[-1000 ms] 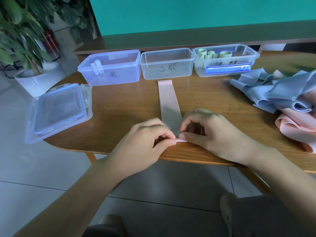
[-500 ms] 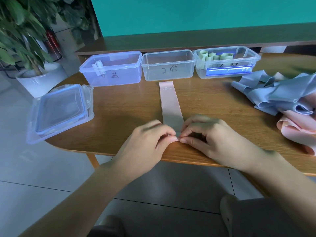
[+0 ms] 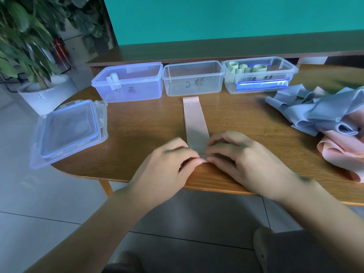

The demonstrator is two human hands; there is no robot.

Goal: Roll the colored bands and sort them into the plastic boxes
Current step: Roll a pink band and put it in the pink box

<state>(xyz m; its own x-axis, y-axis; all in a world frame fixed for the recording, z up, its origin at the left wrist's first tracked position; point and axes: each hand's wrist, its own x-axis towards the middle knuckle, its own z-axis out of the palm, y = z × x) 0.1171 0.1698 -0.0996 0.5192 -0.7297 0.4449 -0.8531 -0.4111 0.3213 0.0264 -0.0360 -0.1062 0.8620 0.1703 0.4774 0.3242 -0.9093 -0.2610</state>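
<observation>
At the frame's centre, the near end of a pink band laid flat on the bench is pinched by the curled left hand and right hand, below three plastic boxes

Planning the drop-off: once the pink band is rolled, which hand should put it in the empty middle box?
Either, marginally the right hand: both pinch the pink band, which points at the middle box; left hand equally near.
</observation>
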